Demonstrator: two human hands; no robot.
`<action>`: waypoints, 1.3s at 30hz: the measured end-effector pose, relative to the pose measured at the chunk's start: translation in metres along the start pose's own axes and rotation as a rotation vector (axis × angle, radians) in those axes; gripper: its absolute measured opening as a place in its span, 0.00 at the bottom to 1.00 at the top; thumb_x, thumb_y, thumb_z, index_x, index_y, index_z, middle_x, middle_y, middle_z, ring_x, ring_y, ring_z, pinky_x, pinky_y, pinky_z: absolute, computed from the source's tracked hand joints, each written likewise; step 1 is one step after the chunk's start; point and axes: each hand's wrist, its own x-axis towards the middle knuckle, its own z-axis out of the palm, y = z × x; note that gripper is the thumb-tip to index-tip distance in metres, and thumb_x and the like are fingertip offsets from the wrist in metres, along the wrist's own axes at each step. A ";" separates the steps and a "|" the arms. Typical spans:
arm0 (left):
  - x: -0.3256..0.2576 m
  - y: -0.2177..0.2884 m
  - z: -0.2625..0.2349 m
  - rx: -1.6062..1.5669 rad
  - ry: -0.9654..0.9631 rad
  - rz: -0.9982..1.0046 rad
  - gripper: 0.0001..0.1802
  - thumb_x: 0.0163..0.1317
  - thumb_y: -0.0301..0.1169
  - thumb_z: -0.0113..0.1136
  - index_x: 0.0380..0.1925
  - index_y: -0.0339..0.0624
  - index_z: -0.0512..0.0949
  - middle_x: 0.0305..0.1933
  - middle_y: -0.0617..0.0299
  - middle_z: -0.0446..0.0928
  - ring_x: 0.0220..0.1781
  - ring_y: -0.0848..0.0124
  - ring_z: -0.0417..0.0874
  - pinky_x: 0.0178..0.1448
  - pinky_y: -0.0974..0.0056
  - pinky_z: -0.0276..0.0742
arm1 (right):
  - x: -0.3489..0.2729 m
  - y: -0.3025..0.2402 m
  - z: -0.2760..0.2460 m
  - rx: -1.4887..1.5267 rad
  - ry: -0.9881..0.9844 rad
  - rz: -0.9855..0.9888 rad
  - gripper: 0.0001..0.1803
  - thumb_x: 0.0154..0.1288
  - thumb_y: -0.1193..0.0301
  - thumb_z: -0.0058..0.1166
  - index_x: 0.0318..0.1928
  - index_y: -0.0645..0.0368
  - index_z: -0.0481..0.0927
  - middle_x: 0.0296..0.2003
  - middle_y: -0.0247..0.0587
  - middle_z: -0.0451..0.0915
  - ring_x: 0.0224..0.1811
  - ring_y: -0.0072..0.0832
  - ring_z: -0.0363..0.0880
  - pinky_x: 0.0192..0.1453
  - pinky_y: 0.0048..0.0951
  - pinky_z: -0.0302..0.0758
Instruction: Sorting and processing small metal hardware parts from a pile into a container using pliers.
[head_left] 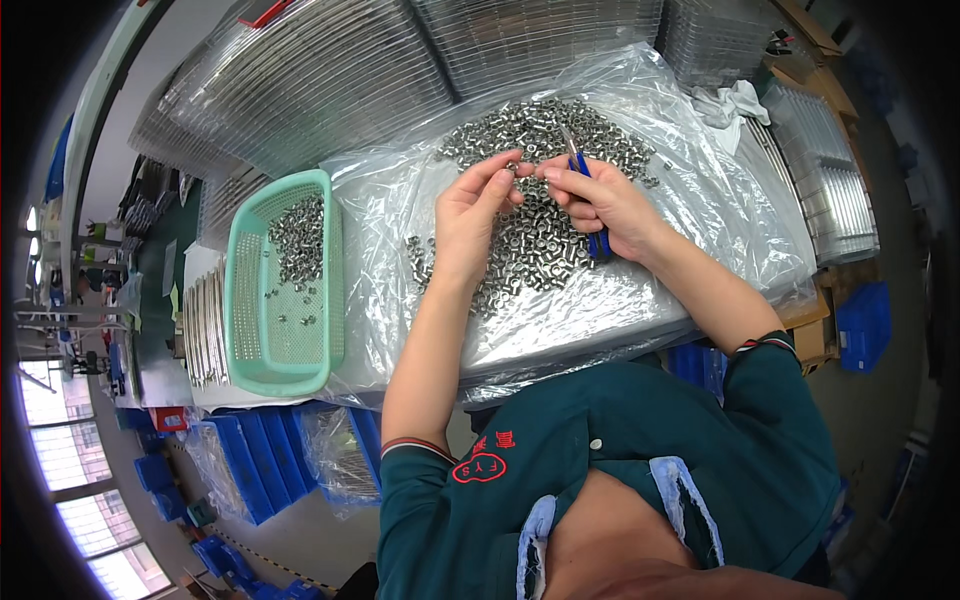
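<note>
My left hand (470,215) is closed, with a small shiny metal fitting (511,167) pinched between thumb and fingertips. My right hand (612,205) is closed round a slim blue-handled tool (602,243), whose metal tip points away from me; its exact kind is hard to make out. The right thumb and forefinger meet close to the left fingertips, and whether they also hold a small part cannot be told. Beneath and beyond both hands spreads a heap of small metal fittings (535,250) on clear plastic sheeting (380,290).
To the left stands a green plastic basket (334,350) with similar fittings inside. Stacked clear plastic trays (320,80) line the back, and more trays (825,170) stand at the right beside a white cloth (735,105). Blue bins (255,465) sit below the table's front edge.
</note>
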 end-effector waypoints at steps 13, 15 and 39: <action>-0.002 -0.007 0.008 0.653 0.058 0.490 0.09 0.55 0.27 0.58 0.37 0.40 0.77 0.40 0.61 0.75 0.32 0.77 0.75 0.34 0.74 0.72 | 0.001 0.006 0.000 0.021 -0.011 0.051 0.10 0.62 0.62 0.51 0.30 0.54 0.71 0.21 0.22 0.67 0.14 0.05 0.55 0.13 0.08 0.50; -0.003 -0.008 0.010 0.680 0.049 0.506 0.09 0.54 0.26 0.59 0.36 0.41 0.77 0.39 0.61 0.75 0.31 0.76 0.75 0.33 0.73 0.72 | 0.002 0.006 -0.002 0.032 -0.019 0.074 0.10 0.62 0.62 0.51 0.30 0.54 0.71 0.21 0.22 0.67 0.14 0.05 0.55 0.13 0.08 0.51; -0.005 -0.014 -0.013 0.784 0.062 0.457 0.05 0.57 0.25 0.55 0.33 0.38 0.74 0.31 0.60 0.73 0.27 0.74 0.74 0.31 0.72 0.69 | 0.005 0.005 -0.008 0.294 -0.148 0.228 0.15 0.67 0.62 0.42 0.42 0.61 0.72 0.20 0.22 0.64 0.14 0.06 0.54 0.12 0.08 0.51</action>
